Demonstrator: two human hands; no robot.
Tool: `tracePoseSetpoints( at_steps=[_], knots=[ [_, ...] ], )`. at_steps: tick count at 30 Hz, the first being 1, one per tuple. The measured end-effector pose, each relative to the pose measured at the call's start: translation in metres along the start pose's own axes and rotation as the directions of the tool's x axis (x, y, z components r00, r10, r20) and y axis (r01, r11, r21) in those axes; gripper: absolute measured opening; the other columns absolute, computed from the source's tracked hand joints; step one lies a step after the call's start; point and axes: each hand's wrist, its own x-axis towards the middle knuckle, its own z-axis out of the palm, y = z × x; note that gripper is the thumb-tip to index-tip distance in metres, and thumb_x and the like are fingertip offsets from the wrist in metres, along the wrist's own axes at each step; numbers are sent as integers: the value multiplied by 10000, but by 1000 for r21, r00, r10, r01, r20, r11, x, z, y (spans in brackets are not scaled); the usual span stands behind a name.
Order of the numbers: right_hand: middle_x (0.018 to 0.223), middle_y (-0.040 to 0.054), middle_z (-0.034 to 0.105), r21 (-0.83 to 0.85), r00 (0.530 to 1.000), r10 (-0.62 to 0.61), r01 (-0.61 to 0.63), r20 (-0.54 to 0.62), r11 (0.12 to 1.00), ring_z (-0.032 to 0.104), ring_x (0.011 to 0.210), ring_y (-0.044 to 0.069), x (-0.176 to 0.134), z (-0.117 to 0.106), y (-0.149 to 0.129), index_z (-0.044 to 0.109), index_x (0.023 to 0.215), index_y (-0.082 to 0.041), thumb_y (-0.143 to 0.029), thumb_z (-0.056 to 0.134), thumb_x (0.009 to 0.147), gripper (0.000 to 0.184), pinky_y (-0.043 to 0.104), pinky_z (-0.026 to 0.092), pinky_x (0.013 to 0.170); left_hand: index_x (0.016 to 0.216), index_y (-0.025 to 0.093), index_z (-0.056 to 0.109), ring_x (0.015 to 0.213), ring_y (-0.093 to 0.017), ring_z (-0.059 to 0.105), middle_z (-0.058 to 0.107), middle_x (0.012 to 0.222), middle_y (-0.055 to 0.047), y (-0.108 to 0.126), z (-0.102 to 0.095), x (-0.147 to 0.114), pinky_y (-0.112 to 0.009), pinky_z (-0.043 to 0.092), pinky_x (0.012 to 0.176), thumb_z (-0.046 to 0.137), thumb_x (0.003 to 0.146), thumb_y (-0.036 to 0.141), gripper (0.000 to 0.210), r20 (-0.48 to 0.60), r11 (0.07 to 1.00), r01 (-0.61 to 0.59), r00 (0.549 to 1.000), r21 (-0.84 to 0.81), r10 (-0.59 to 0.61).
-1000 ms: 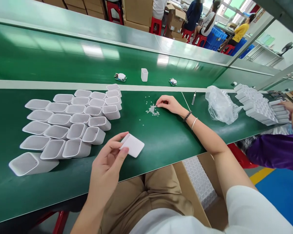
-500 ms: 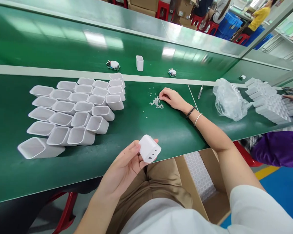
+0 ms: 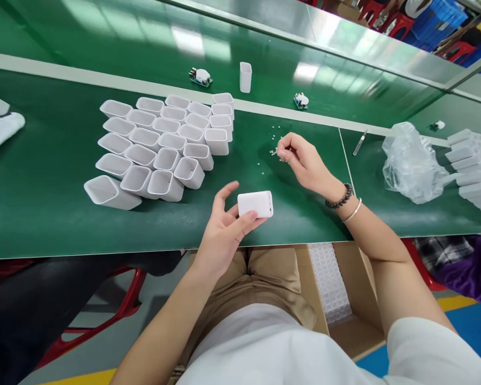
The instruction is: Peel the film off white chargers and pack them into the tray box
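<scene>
My left hand (image 3: pixel 223 231) grips a white charger (image 3: pixel 253 205) between thumb and fingers above the table's near edge. The charger lies on its side, its broad smooth face towards me. My right hand (image 3: pixel 302 160) is at the pile of small clear bits (image 3: pixel 273 153), fingertips pinched together on the green table (image 3: pixel 288 219). Whatever is in that pinch is too small to make out, and the hand hides part of the pile. Left of both hands stand rows of hollow white charger housings (image 3: pixel 138 177), open ends up.
Along the back are a lone white housing (image 3: pixel 245 80) and circuit boards (image 3: pixel 201 77). To the right lie a slim metal tool (image 3: pixel 359 143), a clear plastic bag (image 3: pixel 409 166) and stacked white pieces (image 3: pixel 476 171). An open carton (image 3: pixel 363 329) stands below the edge; another person's leg (image 3: pixel 20 310) is at left.
My left hand has turned the charger, so its port end no longer faces me. My right hand stays at the clear bits, fingers pinched. The head view has swung left.
</scene>
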Motion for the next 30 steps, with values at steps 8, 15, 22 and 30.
tracePoseSetpoints(
  at_steps=[8,15,22,30],
  knots=[
    [820,-9,508,577,982,142,-187,123,795,461,665,97,-35,35,-64,545,926,-187,-358,547,1029,200,249,411,622,1013,260,706,937,-134,688,628,1138,-13,-7,-2,1,-231,645,733,802,776,105,299,116,859,-458,889,229,443],
    [864,6,547,499,991,75,-120,110,858,499,737,110,-39,50,-58,560,919,-185,-250,525,1025,129,254,438,670,965,233,652,1011,-91,660,611,1241,-12,-2,-2,1,-139,568,794,800,815,181,217,141,933,-275,959,231,247],
    [872,15,607,342,997,-49,29,52,939,551,788,125,-38,49,-52,581,909,-188,-202,529,1010,115,268,456,714,1052,225,636,774,-75,635,639,1054,1,0,1,1,-175,570,697,818,796,260,316,22,914,-250,966,321,257],
    [872,38,651,184,988,-149,137,50,973,588,794,161,-37,45,-50,576,905,-221,-253,478,1035,167,307,484,717,1062,210,627,698,-93,598,645,999,-12,7,4,2,-216,563,644,823,775,302,360,-35,909,-191,975,371,219]
  ],
)
